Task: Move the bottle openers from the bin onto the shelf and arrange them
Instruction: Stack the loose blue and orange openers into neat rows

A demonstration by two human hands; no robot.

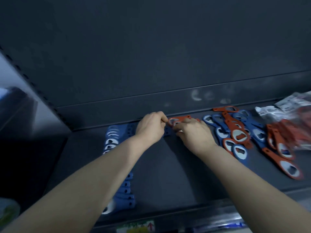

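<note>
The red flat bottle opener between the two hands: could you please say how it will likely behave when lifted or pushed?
The red flat bottle opener, pinched by the left hand and right hand, looks thin and rigid, so it probably stays stiff and feels light. Being flat, it should slide on the dark shelf rather than roll or tip.

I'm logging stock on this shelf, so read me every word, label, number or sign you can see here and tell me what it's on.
None reads as words.
Label at the front edge of the shelf: only a red upward arrow shows; its print is too blurred.
Clear packaging at the right end: dark print, too blurred.
Red bottle opener held by the left hand and right hand: no lettering visible.
</note>
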